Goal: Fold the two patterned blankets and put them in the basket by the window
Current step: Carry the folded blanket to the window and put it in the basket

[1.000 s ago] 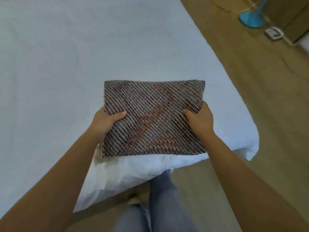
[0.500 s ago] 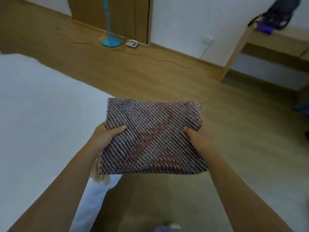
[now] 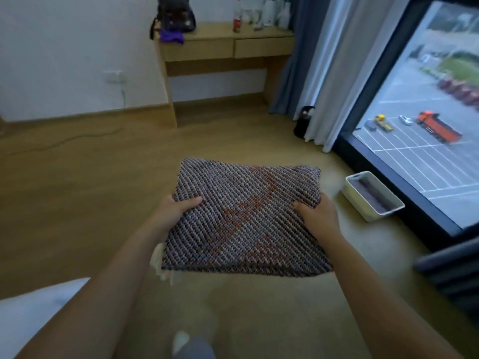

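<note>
The folded blanket [image 3: 243, 216] was a flat, soft-cornered rectangle of coarse diagonal weave, grey-brown with a rust-orange motif, and it was held level in the air above the wooden floor [image 3: 77, 190]. The left grip [image 3: 176, 208] clasped its left edge, thumb lying on top and fingers tucked beneath. The right grip [image 3: 316, 213] clasped the right edge the same way. A pale fringe [image 3: 159, 260] dangled from the near left corner.

To the right, on the floor just beside the dark-framed window [image 3: 427, 125], stood the basket [image 3: 355, 200], a white, smooth-walled oblong tub. A purplish-grey cloth [image 3: 373, 195] lay inside it, too blurred to show its pattern. The held blanket was near the basket but apart from it. A light wooden bench [image 3: 223, 45] with two drawers stood against the far wall, next to long, softly pleated curtains [image 3: 334, 73].
</note>
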`<state>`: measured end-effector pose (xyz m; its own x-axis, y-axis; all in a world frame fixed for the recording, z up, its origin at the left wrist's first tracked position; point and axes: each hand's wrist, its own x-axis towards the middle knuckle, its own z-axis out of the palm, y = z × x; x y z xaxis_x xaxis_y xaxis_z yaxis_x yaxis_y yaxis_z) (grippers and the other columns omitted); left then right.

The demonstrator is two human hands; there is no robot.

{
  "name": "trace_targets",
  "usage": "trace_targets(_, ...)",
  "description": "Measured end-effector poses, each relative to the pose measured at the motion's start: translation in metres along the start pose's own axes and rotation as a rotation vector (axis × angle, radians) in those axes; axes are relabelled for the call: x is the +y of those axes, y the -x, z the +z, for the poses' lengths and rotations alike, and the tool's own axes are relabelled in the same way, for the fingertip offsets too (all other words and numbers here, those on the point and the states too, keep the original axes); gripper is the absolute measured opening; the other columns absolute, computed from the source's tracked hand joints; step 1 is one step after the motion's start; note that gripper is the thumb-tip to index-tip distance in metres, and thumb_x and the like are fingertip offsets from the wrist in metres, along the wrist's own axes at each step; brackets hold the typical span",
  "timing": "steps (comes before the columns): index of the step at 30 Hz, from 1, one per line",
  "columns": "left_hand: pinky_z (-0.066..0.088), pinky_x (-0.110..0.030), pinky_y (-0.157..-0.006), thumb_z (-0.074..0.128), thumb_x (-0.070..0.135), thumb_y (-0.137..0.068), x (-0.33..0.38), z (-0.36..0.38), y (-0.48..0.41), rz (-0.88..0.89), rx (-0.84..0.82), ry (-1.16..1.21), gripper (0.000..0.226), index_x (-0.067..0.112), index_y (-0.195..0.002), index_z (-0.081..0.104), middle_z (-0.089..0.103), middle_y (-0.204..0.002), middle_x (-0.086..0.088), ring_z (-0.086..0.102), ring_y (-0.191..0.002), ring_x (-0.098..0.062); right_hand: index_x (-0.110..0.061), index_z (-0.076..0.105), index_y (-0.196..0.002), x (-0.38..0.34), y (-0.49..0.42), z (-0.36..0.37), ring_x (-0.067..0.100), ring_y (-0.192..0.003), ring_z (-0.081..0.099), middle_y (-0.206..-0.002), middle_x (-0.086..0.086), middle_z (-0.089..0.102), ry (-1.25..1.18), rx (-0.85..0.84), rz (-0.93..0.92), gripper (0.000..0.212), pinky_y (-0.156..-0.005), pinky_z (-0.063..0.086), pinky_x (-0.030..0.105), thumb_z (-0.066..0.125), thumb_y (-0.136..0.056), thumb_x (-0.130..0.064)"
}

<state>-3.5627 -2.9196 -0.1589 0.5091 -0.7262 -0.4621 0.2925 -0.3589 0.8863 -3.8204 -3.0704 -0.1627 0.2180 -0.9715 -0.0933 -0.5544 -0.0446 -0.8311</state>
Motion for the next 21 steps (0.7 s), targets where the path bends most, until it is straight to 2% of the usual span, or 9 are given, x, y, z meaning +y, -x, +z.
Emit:
trace_targets(4,0.053,-0.040,-0.075,0.072,0.022,-0.079,0.037,0.066,-0.077,0.004,-0.144,-0.097,0.048,0.007,-0.119,0.053,0.065,-0.107,-0.013,0.066,-0.089,-0.030,-0.013,0.060,-0.115,0.017,-0.048,-0.034,0.028,-0.105,0.059,-0.114,0.009,0.066,-0.030,0.134,0.091,0.039,-0.093,0.047,0.040,0.066,-0.078,-0.023)
trace_targets(8,0.052,-0.030,-0.060,0.072,0.019,-0.079,0.075,0.126,-0.149,0.035,-0.288,-0.166,0.040,0.010,-0.114,0.054,0.067,-0.099,-0.008,0.067,-0.081,-0.023,-0.012,0.059,-0.117,0.025,-0.098,-0.058,0.026,-0.105,0.059,-0.114,0.007,0.065,-0.083,0.298,0.177,0.040,-0.088,0.043,0.032,0.067,-0.078,-0.020)
trace_targets(12,0.052,-0.030,-0.060,0.072,0.017,-0.079,0.112,0.186,-0.210,0.041,-0.436,-0.270,0.033,0.008,-0.106,0.055,0.067,-0.094,-0.009,0.068,-0.077,-0.023,-0.015,0.058,-0.114,0.032,-0.133,-0.081,0.021,-0.096,0.059,-0.107,0.004,0.065,-0.146,0.449,0.299,0.037,-0.080,0.041,0.029,0.067,-0.079,-0.024)
trace_targets(17,0.050,-0.027,-0.058,0.072,0.018,-0.078,0.139,0.271,-0.266,0.055,-0.602,-0.354,0.025,0.014,-0.096,0.055,0.067,-0.088,-0.004,0.067,-0.075,-0.019,-0.018,0.057,-0.109,0.051,-0.168,-0.112,0.025,-0.098,0.060,-0.107,0.004,0.065,-0.182,0.597,0.413,0.031,-0.088,0.050,0.041,0.067,-0.080,-0.025)
trace_targets(21,0.051,-0.028,-0.061,0.072,0.017,-0.078,0.151,0.349,-0.301,0.045,-0.717,-0.385,0.021,0.018,-0.093,0.057,0.068,-0.090,-0.002,0.068,-0.078,-0.020,-0.020,0.058,-0.105,0.078,-0.201,-0.146,0.024,-0.096,0.061,-0.099,-0.002,0.063,-0.201,0.685,0.463,0.028,-0.088,0.050,0.042,0.067,-0.079,-0.025)
